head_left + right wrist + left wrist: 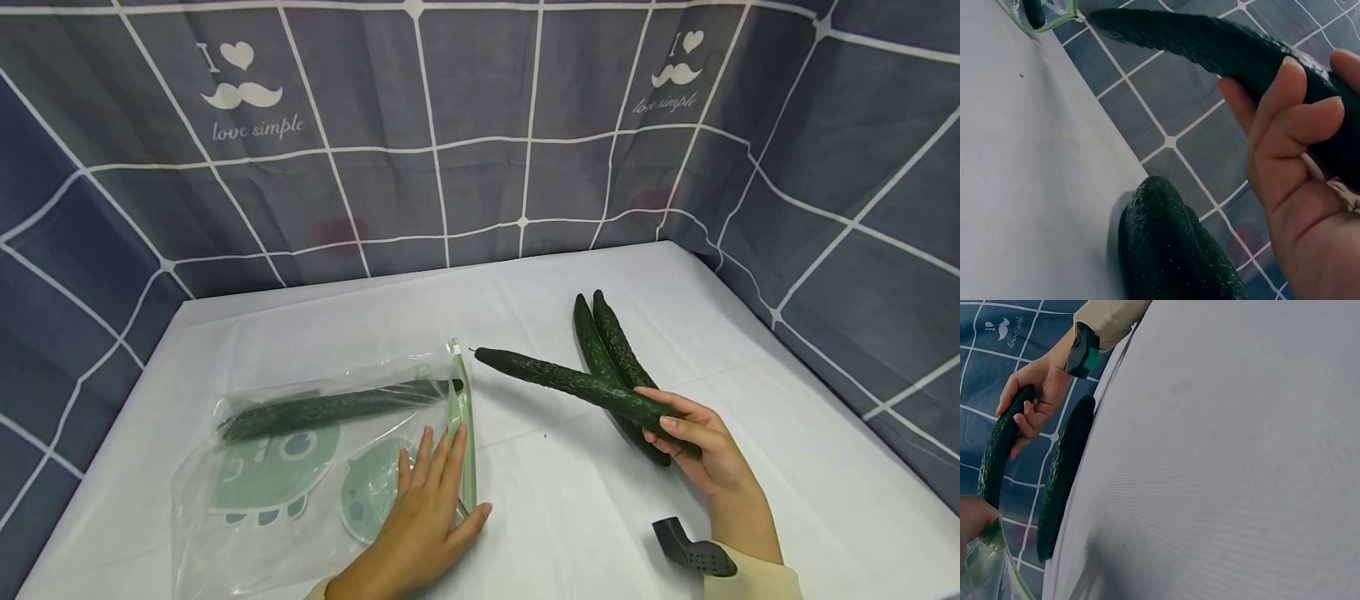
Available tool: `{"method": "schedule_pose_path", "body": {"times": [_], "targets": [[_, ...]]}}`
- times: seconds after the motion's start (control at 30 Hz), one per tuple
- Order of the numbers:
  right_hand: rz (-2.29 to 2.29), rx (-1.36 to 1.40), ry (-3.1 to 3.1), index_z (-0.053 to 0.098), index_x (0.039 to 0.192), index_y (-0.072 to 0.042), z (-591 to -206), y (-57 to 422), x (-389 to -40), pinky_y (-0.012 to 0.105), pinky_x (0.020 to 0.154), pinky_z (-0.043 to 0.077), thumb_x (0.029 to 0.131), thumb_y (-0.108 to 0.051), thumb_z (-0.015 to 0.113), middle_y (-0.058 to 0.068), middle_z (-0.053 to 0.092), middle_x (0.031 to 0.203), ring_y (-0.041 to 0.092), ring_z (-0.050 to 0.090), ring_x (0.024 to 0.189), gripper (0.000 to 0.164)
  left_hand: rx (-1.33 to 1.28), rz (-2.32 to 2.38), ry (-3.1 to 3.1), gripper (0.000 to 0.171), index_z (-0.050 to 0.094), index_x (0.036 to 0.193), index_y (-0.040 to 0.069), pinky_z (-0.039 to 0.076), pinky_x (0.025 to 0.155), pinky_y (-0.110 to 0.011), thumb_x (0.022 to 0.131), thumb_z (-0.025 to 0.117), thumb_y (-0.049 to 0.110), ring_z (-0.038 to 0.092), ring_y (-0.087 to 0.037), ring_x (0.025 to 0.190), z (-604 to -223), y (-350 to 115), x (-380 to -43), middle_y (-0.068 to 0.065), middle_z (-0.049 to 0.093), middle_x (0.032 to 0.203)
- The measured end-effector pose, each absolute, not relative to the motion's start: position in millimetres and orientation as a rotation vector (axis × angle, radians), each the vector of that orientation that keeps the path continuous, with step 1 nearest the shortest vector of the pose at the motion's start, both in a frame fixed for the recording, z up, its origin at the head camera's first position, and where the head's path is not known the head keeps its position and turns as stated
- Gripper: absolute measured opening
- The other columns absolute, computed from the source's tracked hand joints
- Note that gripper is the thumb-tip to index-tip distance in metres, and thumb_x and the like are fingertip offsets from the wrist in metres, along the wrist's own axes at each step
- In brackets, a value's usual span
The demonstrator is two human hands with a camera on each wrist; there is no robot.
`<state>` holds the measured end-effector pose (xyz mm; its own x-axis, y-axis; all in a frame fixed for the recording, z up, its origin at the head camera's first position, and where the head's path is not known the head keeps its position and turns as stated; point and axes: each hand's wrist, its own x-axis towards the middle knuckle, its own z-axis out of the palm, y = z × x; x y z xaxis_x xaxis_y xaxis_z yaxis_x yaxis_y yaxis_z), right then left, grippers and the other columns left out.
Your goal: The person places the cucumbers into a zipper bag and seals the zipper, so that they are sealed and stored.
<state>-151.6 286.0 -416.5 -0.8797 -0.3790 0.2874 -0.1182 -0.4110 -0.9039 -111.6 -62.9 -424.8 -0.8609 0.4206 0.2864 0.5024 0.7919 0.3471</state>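
My right hand [712, 454] grips a long dark green cucumber [570, 381] near one end. The cucumber's thin tip points left, close to the green zip edge [467, 417] of a clear plastic bag [300, 542]. Another cucumber [337, 408] lies inside the bag, its end near the mouth. With fingers fairly straight and spread, my left hand [423, 521] rests on the bag beside that zip edge. In the right wrist view, fingers and thumb curl round the held cucumber [1204, 37], and the bag's mouth [1054, 24] stands somewhat apart at its top left.
Two more cucumbers [626, 354] lie side by side on the white tablecloth [517, 300], partly beneath the held one. Pale green cartoon shapes [277, 475] are printed on the bag. A dark grid-patterned curtain [480, 183] encloses the back and sides.
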Motion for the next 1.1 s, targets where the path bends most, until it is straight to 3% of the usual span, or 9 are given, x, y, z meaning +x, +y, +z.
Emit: {"method": "schedule_pose_path", "body": {"times": [0.13,0.27,0.37,0.5,0.6,0.8,1.1], "targets": [[-2.362,-0.686,1.618,0.052,0.128,-0.005,-414.5,283.7,-150.4,0.019,0.067,0.048,0.088,0.015,0.024,0.003,0.061,0.102,0.011,0.062,0.08,0.053,-0.715,-0.629,-2.793,0.087,0.009,0.147,0.008,0.014,0.1,-0.066,0.083,0.059,0.041,0.017,-0.042,0.136,-423.0,-63.3,-110.9,-0.02,0.034,0.143],[-2.294,-0.686,1.656,0.053,0.128,-0.007,-413.5,280.0,-150.4,0.02,0.069,0.05,0.087,0.016,0.024,-0.007,0.059,0.081,0.008,0.052,0.063,0.055,-0.705,-0.632,-2.798,0.087,0.011,0.147,0.007,0.014,0.102,-0.064,0.083,0.059,0.04,0.016,-0.042,0.137,-421.2,-65.7,-110.1,-0.02,0.033,0.143],[-2.25,-0.727,1.67,0.052,0.128,-0.006,-414.3,276.3,-152.7,0.02,0.067,0.049,0.087,0.017,0.024,-0.007,0.059,0.085,0.007,0.051,0.062,0.055,-0.701,-0.631,-2.798,0.086,0.011,0.147,0.007,0.015,0.102,-0.064,0.083,0.059,0.04,0.016,-0.042,0.137,-419.9,-66.9,-110.3,-0.02,0.033,0.144],[-2.242,-0.771,1.578,0.053,0.127,-0.004,-415.7,268.9,-160.3,0.017,0.063,0.045,0.086,0.015,0.025,0.003,0.06,0.105,0.006,0.059,0.074,0.053,-0.714,-0.64,-2.799,0.087,0.01,0.147,0.007,0.014,0.103,-0.064,0.084,0.059,0.041,0.014,-0.041,0.137,-417.8,-66.5,-111.3,-0.02,0.031,0.145],[-2.244,-0.794,1.469,0.053,0.127,-0.004,-416.4,261.8,-169.5,0.016,0.063,0.045,0.086,0.015,0.025,0.004,0.06,0.11,0.006,0.06,0.077,0.053,-0.726,-0.63,-2.794,0.087,0.01,0.147,0.007,0.014,0.103,-0.063,0.083,0.059,0.042,0.012,-0.041,0.138,-416.1,-66.5,-112.0,-0.02,0.031,0.144],[-2.195,-0.784,1.376,0.057,0.124,-0.007,-418.1,237.5,-197.4,0.017,0.056,0.036,0.085,0.013,0.028,0.004,0.064,0.103,0.007,0.062,0.077,0.052,-0.707,-0.612,-2.781,0.088,0.01,0.147,0.009,0.014,0.103,-0.063,0.083,0.059,0.043,0.012,-0.041,0.138,-412.3,-71.6,-112.2,-0.02,0.032,0.144],[-2.081,-0.768,1.435,0.061,0.119,-0.013,-412.9,194.6,-228.1,0.015,0.055,0.039,0.087,0.008,0.037,0.001,0.065,0.094,0.007,0.062,0.073,0.045,-0.706,-0.628,-2.776,0.087,0.01,0.147,0.009,0.015,0.103,-0.065,0.083,0.059,0.043,0.011,-0.042,0.138,-404.0,-73.1,-111.5,-0.018,0.03,0.146]]}}
